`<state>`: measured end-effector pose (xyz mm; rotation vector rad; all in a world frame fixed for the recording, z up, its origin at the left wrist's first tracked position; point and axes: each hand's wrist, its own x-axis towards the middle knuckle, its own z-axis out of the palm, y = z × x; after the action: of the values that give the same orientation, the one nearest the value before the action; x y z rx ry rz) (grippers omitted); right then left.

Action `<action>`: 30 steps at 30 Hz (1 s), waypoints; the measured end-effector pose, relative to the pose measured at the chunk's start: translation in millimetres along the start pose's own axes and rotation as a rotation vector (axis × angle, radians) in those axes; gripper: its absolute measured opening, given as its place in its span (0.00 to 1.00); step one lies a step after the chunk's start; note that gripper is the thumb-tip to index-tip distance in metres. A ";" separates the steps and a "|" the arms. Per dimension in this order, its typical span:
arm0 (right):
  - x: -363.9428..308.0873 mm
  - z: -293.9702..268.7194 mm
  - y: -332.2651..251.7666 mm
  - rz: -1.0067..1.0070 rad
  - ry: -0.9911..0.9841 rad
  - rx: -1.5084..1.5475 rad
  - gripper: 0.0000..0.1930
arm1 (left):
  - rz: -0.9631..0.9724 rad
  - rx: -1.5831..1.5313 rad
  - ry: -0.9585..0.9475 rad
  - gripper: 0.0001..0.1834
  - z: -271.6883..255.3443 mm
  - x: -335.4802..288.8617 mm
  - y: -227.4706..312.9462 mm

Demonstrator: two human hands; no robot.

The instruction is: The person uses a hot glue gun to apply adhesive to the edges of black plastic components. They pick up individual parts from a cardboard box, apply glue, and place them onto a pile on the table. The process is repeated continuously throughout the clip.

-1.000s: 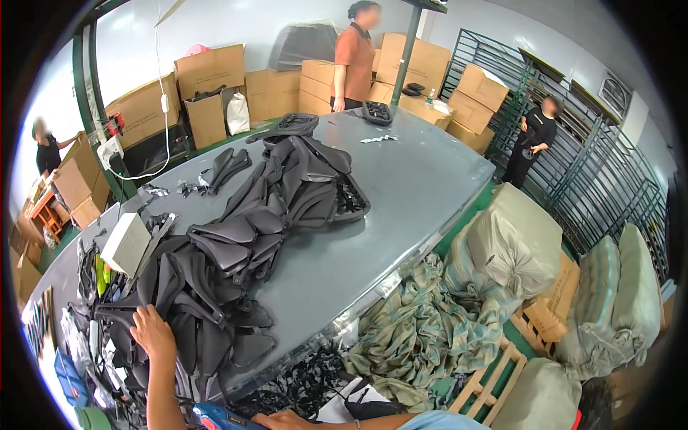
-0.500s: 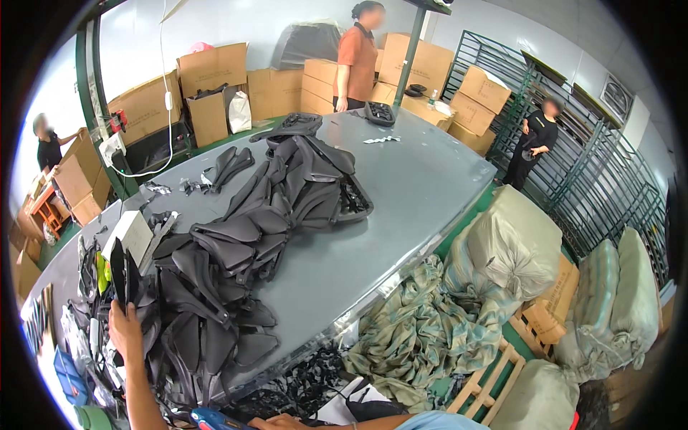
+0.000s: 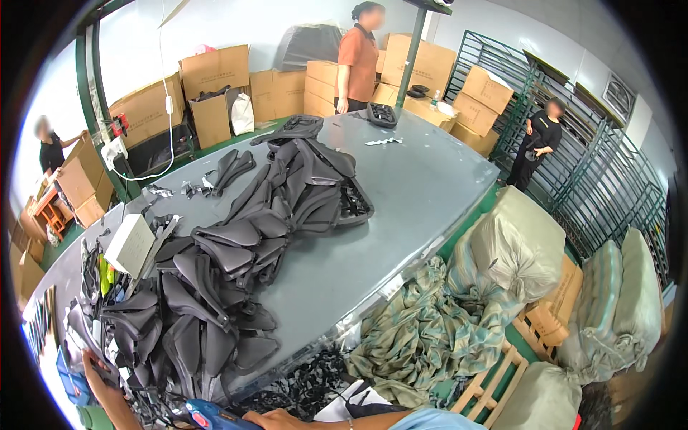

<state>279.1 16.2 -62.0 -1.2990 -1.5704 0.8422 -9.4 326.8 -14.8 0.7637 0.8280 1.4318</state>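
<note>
1. Left hand (image 3: 94, 371): fingers clamped on one dark saddle (image 3: 83, 326), held left of the saddle heap (image 3: 228, 236).
2. Right hand (image 3: 278, 421): fingers closed around one blue power tool (image 3: 208, 414).
3. Progress: one saddle in hand; from here I cannot tell finished pieces from unfinished.
4. Count: one white box (image 3: 129, 245) on the worktop (image 3: 401, 201); over ten heaped saddles — overlap prevents exactness.

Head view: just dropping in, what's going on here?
A person's left hand holds a dark padded piece at the lower left, beside a heap of similar pieces on a grey table. The right hand is at a blue tool, partly cut off by the lower edge. A co-worker in orange stands across the table.
</note>
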 end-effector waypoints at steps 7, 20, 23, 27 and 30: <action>-9.1 1.1 -17.6 -0.048 0.012 0.041 0.30 | 0.135 0.104 0.357 0.13 58.1 -132.7 11.0; 8.1 39.3 -74.1 -0.194 0.069 -0.020 0.33 | 0.538 1.225 0.321 0.26 -4.5 -289.7 -56.2; 7.5 52.0 -72.3 -0.152 -0.011 -0.034 0.31 | 0.604 1.171 0.349 0.25 -0.7 -302.8 -58.1; 7.8 50.5 -79.3 -0.066 -0.011 -0.044 0.29 | 0.608 1.182 0.262 0.19 33.3 -317.4 -43.8; 9.4 45.2 -85.4 -0.062 0.027 -0.001 0.28 | 0.424 1.054 0.089 0.19 38.9 -334.1 -46.2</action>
<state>205.8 8.9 1.2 -1.2515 -1.5818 0.7818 57.6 -5.9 -24.2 1.7524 1.5874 1.3354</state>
